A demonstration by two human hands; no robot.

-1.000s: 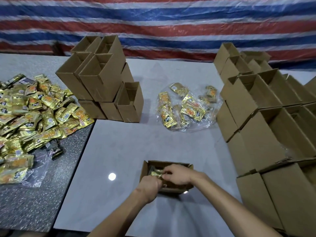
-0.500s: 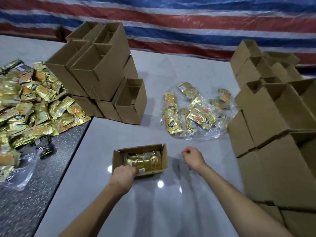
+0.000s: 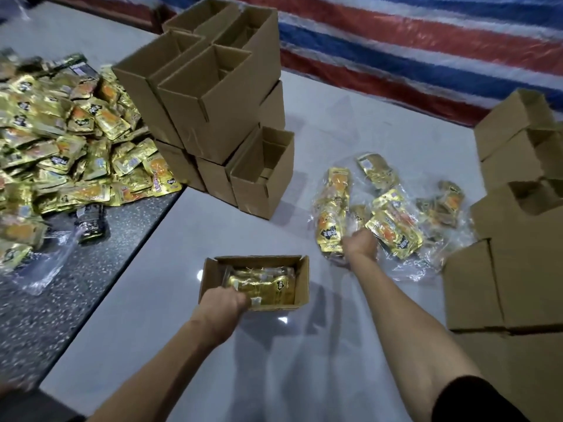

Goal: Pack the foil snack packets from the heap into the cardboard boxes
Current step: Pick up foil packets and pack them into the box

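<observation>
The left hand (image 3: 224, 300) rests at the near-left corner of the open cardboard box (image 3: 302, 281). Its fingers curl over the near wall and seem to steady the box. Gold foil snack packets (image 3: 265, 284) already lie flat inside and cover most of the floor.

The right hand (image 3: 361, 246) reaches to the small pile of packets (image 3: 393, 229), which is spread on a crumpled clear plastic bag (image 3: 426, 263) just beyond the box. It is seen from behind with its fingers hidden, so whether it has hold of a packet cannot be told.

The large heap (image 3: 61, 147) lies well apart on the dark speckled table (image 3: 91, 269). It sits left of the stacked empty boxes (image 3: 219, 111).

The packets look light, thin and pliable, with a glossy skin that is likely to slide against its neighbours and against the plastic beneath. A pinch across a flat sealed edge, thumb above and fingers below, should hold better than a squeeze on the filled middle. Several could probably be lifted together as a stack. The loose plastic may lift with them and could snag.
</observation>
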